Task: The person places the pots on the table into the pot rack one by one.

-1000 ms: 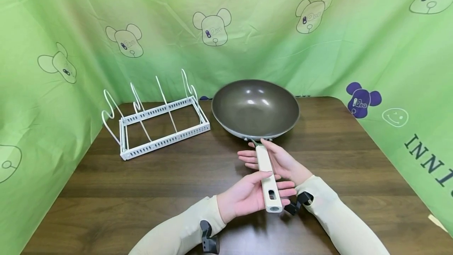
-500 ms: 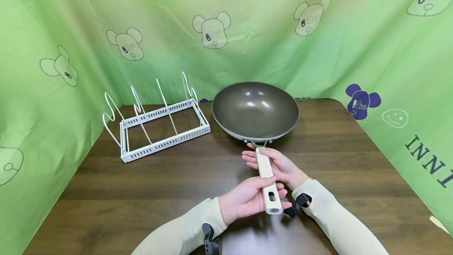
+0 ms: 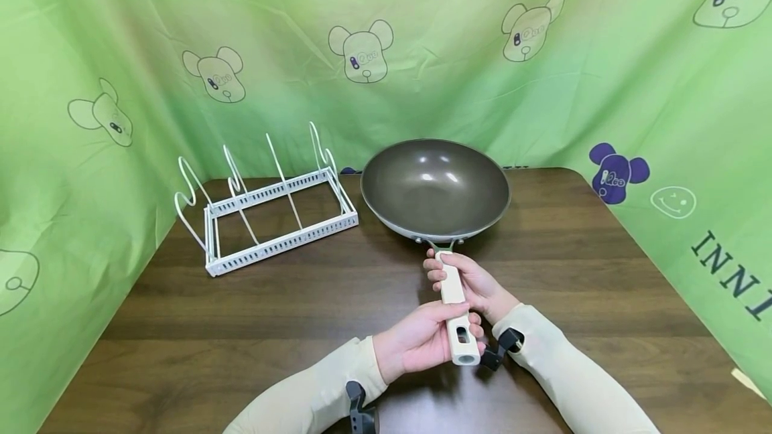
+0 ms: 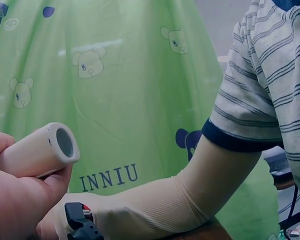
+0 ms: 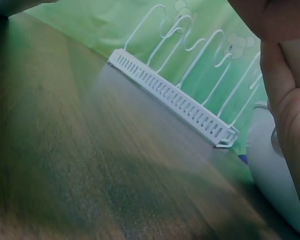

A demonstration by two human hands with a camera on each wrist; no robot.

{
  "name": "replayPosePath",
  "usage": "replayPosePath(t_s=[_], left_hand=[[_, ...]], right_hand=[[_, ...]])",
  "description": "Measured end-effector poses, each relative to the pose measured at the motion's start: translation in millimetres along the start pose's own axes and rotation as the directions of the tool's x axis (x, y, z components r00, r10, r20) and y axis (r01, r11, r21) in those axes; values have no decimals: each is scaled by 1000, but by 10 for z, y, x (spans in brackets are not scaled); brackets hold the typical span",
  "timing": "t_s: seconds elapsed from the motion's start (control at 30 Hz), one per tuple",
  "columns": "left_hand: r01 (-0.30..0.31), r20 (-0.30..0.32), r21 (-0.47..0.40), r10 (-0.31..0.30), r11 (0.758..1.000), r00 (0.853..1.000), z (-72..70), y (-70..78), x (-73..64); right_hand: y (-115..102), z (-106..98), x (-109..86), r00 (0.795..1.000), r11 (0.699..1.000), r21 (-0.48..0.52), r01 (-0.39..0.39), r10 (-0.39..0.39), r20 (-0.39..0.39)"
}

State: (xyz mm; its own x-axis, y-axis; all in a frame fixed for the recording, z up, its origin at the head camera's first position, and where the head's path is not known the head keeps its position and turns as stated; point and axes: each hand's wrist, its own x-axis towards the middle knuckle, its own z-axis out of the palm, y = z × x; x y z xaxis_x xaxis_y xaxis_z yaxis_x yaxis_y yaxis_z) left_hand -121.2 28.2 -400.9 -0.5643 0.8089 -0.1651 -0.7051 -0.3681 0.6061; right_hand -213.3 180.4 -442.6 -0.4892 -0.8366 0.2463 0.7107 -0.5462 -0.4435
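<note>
A wok (image 3: 435,189) with a dark brown inside and a pale outside stands in the middle of the head view, its cream handle (image 3: 454,285) pointing toward me. My right hand (image 3: 482,290) grips the handle close to the pan, fingers curled underneath and thumb on top. Nearer the handle's end my left hand (image 3: 419,337) holds it, thumb across the top and fingers curled round the far side. The left wrist view shows the handle's hollow end (image 4: 64,142) sticking out of that hand. Part of the wok's pale wall (image 5: 272,160) appears in the right wrist view.
Left of the wok, a white pan rack (image 3: 283,240) with upright wire dividers rests on the dark wooden table (image 3: 241,327). A green printed cloth (image 3: 434,106) hangs behind and at both sides of the table. Black camera mounts (image 3: 356,400) sit on both wrists.
The fingers of both hands have gone from extended under the handle to curled round it. The wok and the rack have kept their places; the view has tilted slightly.
</note>
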Motion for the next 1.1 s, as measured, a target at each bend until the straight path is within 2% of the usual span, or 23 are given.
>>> replayPosePath(t_s=[0.23, 0.47, 0.6, 0.73, 1.1], left_hand=[[-9, 40, 11, 9, 1000, 999, -27, -15, 1], [-28, 48, 16, 27, 999, 998, -79, -55, -4], [-21, 61, 37, 19, 999, 998, -100, -73, -9], [-42, 88, 69, 35, 997, 995, -105, -73, -11], [-84, 149, 141, 63, 986, 987, -105, -38, -54]], right_hand=[[2, -11, 26, 1000, 1000, -24, -1, 2, 22], [13, -43, 25, 1000, 993, -118, 19, -18, 8], [6, -35, 10, 998, 981, -185, 54, -46, 46], [-16, -1, 13, 992, 968, -231, 102, -82, 93], [-65, 91, 53, 982, 949, -275, 152, -113, 153]])
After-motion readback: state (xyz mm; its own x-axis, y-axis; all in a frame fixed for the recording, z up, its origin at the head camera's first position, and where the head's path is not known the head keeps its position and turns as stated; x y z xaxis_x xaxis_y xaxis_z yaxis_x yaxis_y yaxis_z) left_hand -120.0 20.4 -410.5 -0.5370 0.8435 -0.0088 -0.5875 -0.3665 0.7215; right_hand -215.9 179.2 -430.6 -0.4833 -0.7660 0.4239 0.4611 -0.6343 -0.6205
